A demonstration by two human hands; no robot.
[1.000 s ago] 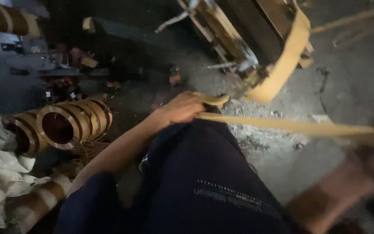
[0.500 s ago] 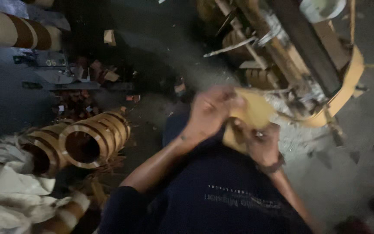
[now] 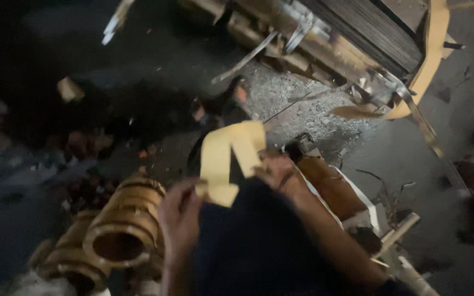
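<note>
I hold a folded strip of pale yellow tape (image 3: 229, 156) over my dark-trousered knee. My left hand (image 3: 179, 216) pinches its lower end, fingers closed on the strip. My right hand (image 3: 275, 167) grips the other end just to the right. The strip loops upward between the two hands. The picture is blurred, so finger detail is unclear.
Round wound coils wrapped in tan tape (image 3: 124, 230) lie on the floor at lower left. A large laminated metal core with a yellow strip hanging from it (image 3: 357, 44) stands at upper right. A brown cylinder (image 3: 333, 186) and wooden sticks (image 3: 396, 233) lie to my right. Debris litters the dark floor.
The camera swung left and down. The long stretched strip from a second ago is now folded into a short loop between both hands, which came together over my knee.
</note>
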